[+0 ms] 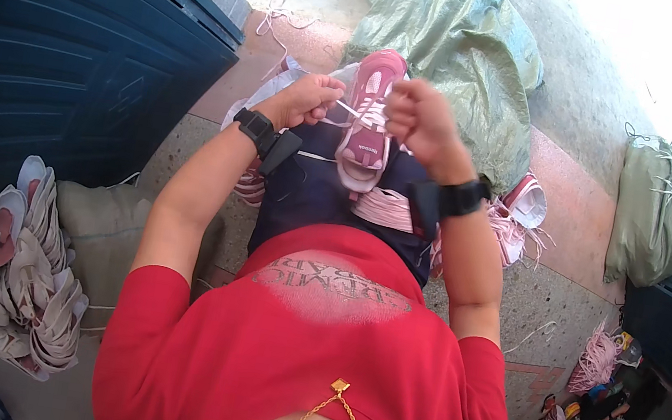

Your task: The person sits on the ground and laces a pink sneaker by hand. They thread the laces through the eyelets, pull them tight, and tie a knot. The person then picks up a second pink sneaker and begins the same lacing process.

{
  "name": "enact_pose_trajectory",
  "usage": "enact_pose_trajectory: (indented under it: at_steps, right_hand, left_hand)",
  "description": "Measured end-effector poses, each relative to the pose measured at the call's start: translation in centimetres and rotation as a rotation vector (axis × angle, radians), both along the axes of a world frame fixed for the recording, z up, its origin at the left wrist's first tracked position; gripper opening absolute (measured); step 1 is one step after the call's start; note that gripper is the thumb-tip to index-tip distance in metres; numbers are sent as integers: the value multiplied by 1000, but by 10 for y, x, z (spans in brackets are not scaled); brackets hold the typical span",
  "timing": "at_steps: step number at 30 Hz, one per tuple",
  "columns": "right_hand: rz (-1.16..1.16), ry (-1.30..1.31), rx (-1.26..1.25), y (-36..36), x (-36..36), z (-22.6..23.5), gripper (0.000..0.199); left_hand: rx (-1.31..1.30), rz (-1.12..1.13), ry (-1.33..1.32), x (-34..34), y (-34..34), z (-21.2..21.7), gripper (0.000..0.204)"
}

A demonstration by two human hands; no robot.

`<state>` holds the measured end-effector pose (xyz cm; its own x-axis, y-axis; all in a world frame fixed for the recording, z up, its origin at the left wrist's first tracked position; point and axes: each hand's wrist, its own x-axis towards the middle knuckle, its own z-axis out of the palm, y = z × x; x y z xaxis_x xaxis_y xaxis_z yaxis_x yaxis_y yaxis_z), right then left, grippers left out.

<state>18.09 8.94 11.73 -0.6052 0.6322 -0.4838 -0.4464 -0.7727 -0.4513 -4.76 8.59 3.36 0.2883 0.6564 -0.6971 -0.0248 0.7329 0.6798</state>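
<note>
While the fingers of the left hand (318, 100) are pressed together on one thin white shoelace (345, 108), the fingers of the right hand (423, 123) are curled and blurred, so I cannot tell whether they hold anything. Between the two hands is one pink-and-white laced shoe (366, 146), lying over the lap on dark navy trousers (301, 182), with its toe pointing away from the person. Just beside its heel lies one bundle of pale pink laces (390, 210). Each wrist carries one black band. Farther out, I count three sacks: one shiny pale-green sack (465, 63) beyond the shoe, one dull green sack (652, 212) at right, and one beige sack (97, 229) at left, near one heap of cream-coloured shoes (18, 274), too overlapped for counting.
</note>
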Motion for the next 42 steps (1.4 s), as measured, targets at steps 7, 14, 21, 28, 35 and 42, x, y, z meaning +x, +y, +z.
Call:
enact_pose_trajectory:
  at_steps: [7,14,21,28,35,42]
  right_hand:
    - [-158,823,319,-18,82,157,25]
    - [20,713,465,-14,56,160,17]
    - [-493,15,592,3,109,117,21]
    - [-621,-239,336,23,204,-17,21]
    - [205,-900,859,-58,67,-125,20]
    - [114,-1493,1300,-61,35,-133,20]
  left_hand:
    - [190,-325,352,38,5,-5,32]
    - [585,-758,251,66,14,37,41]
    - [603,-604,-180,41,37,73,25]
    - [62,927,-201,-151,71,41,11]
    - [-47,305,-35,-82,8,-10,13]
    - [123,-62,203,8,-41,-16,18]
